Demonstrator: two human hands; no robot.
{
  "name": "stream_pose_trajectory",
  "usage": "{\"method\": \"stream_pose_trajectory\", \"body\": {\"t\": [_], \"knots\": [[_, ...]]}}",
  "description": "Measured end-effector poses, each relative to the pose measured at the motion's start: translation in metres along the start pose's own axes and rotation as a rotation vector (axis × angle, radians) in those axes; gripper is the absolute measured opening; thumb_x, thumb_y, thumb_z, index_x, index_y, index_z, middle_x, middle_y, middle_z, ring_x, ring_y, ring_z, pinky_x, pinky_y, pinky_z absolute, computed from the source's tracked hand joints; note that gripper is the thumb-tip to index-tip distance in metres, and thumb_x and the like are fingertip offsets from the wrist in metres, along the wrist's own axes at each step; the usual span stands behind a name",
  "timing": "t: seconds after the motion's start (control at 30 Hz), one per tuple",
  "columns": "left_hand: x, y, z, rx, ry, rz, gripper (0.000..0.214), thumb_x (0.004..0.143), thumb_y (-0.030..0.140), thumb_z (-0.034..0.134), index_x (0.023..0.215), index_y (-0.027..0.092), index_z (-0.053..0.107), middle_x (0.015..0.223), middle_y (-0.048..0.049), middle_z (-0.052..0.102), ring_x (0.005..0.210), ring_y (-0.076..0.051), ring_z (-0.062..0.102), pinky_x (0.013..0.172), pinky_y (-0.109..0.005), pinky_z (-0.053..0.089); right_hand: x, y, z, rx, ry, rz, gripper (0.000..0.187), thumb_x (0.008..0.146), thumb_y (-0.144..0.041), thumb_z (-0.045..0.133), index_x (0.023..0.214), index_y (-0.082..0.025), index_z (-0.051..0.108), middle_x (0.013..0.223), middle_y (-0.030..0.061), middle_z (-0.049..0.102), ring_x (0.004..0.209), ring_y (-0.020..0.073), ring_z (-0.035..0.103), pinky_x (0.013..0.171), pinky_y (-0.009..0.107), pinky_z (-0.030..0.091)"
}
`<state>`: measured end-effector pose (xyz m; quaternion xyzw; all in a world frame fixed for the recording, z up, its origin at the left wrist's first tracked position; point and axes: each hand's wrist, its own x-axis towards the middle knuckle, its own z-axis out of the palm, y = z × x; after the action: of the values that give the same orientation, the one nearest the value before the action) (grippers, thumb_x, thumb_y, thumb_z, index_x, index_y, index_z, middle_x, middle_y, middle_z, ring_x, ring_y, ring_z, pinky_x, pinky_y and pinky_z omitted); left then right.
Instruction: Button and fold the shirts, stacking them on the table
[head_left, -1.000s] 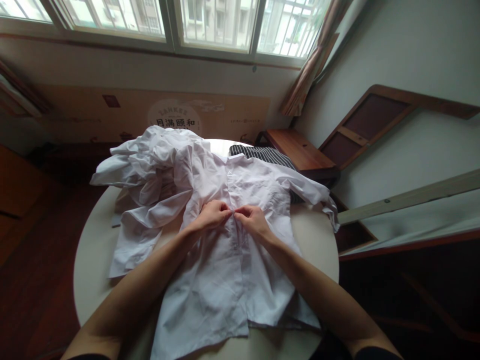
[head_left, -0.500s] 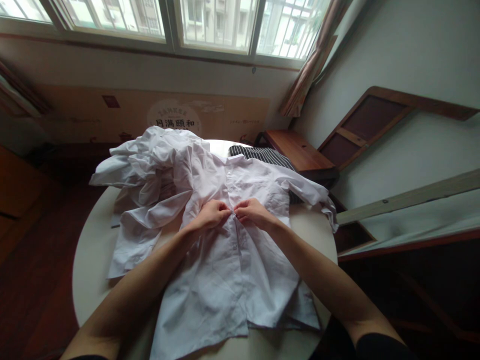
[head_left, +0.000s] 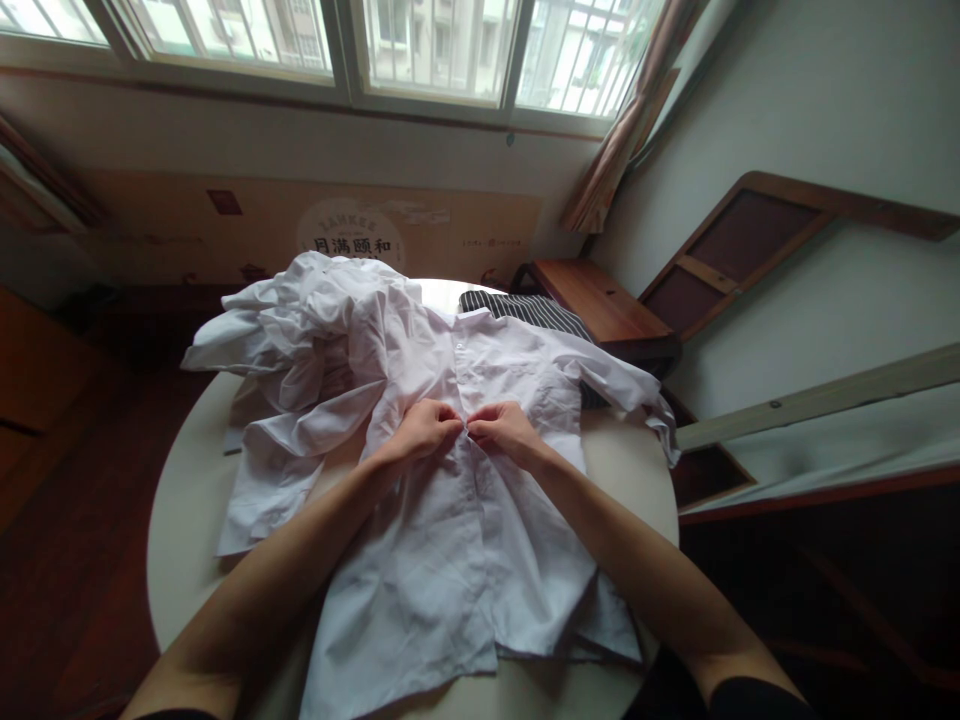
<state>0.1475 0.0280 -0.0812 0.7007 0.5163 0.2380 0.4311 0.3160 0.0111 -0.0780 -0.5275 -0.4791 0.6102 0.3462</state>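
Observation:
A white button-up shirt (head_left: pixel 420 580) lies spread front side up, collar toward the window and hem toward me. Halfway down its front, my left hand (head_left: pixel 430 428) pinches the left side of the button placket. Just across from it, my right hand (head_left: pixel 504 430) pinches the other side, the fingertips of both hands nearly touching. The small button or cloth edge between the fingers is too hidden to make out. One sleeve (head_left: pixel 622 380) stretches out to the right and hangs by the table edge.
A round white table (head_left: pixel 180 520) carries the shirt. Heaped at its left is a pile of crumpled white shirts (head_left: pixel 307 320). Black-and-white striped cloth (head_left: pixel 517 308) lies at the far edge. Behind stands a wooden bench (head_left: pixel 600 300), with a wooden frame (head_left: pixel 739 240) against the right wall.
Both hands stay at the placket, pinching as before, with only slight finger movement. The view has shifted a little; the shirt lies almost the same.

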Motion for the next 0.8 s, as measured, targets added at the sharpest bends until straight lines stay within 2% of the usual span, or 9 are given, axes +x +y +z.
{"method": "stream_pose_trajectory", "body": {"t": [0.13, 0.33, 0.5, 0.67, 0.73, 0.8], "knots": [[0.001, -0.002, 0.001, 0.010, 0.025, 0.018, 0.024, 0.071, 0.027, 0.053, 0.069, 0.011, 0.070, 0.059, -0.0009, 0.057, 0.054, -0.010, 0.046, 0.048, -0.018, 0.034, 0.001, 0.004, 0.004, -0.167, 0.067, -0.108, 0.013, 0.064, -0.023, 0.064, 0.069, -0.012, 0.069, 0.052, -0.0015, 0.060, 0.044, 0.0076, 0.048, 0.042, 0.019, 0.032], [0.000, 0.003, 0.001, 0.041, 0.071, 0.043, 0.029, 0.074, 0.028, 0.048, 0.057, 0.011, 0.065, 0.050, 0.0013, 0.049, 0.050, -0.008, 0.040, 0.045, -0.019, 0.027, -0.006, 0.008, 0.019, -0.699, 0.409, -0.407, 0.012, 0.073, -0.023, 0.061, 0.071, -0.015, 0.071, 0.067, 0.0038, 0.069, 0.062, 0.0146, 0.061, 0.060, 0.024, 0.041], [-0.002, 0.007, 0.005, 0.040, 0.101, -0.005, 0.028, 0.076, 0.029, 0.050, 0.064, 0.011, 0.068, 0.057, -0.0006, 0.059, 0.056, -0.011, 0.049, 0.050, -0.020, 0.032, -0.010, 0.017, 0.027, -0.915, 0.477, -0.491, 0.013, 0.079, -0.021, 0.058, 0.073, -0.015, 0.068, 0.072, 0.0053, 0.070, 0.065, 0.0159, 0.061, 0.064, 0.025, 0.040], [-0.003, 0.006, 0.011, 0.239, 0.167, -0.024, 0.023, 0.080, 0.023, 0.049, 0.067, 0.015, 0.066, 0.064, -0.0018, 0.063, 0.062, -0.013, 0.054, 0.059, -0.023, 0.036, -0.011, 0.023, 0.027, -0.882, 0.452, -0.556, 0.014, 0.080, -0.020, 0.056, 0.074, -0.016, 0.068, 0.076, 0.0057, 0.070, 0.068, 0.0159, 0.061, 0.067, 0.026, 0.041], [-0.003, 0.005, 0.012, 0.276, 0.177, -0.015, 0.023, 0.083, 0.022, 0.047, 0.070, 0.016, 0.065, 0.067, -0.0020, 0.063, 0.064, -0.014, 0.055, 0.061, -0.023, 0.036, -0.011, 0.021, 0.025, -0.752, 0.425, -0.523, 0.012, 0.078, -0.022, 0.058, 0.074, -0.016, 0.068, 0.074, 0.0047, 0.069, 0.066, 0.0153, 0.061, 0.066, 0.026, 0.042], [-0.002, 0.004, 0.012, 0.269, 0.160, 0.003, 0.022, 0.085, 0.021, 0.045, 0.073, 0.017, 0.064, 0.071, -0.0021, 0.065, 0.068, -0.014, 0.057, 0.063, -0.023, 0.038, -0.009, 0.017, 0.021, -0.521, 0.349, -0.408, 0.013, 0.077, -0.026, 0.060, 0.073, -0.017, 0.067, 0.065, 0.0023, 0.066, 0.057, 0.0132, 0.057, 0.058, 0.024, 0.042]]}}
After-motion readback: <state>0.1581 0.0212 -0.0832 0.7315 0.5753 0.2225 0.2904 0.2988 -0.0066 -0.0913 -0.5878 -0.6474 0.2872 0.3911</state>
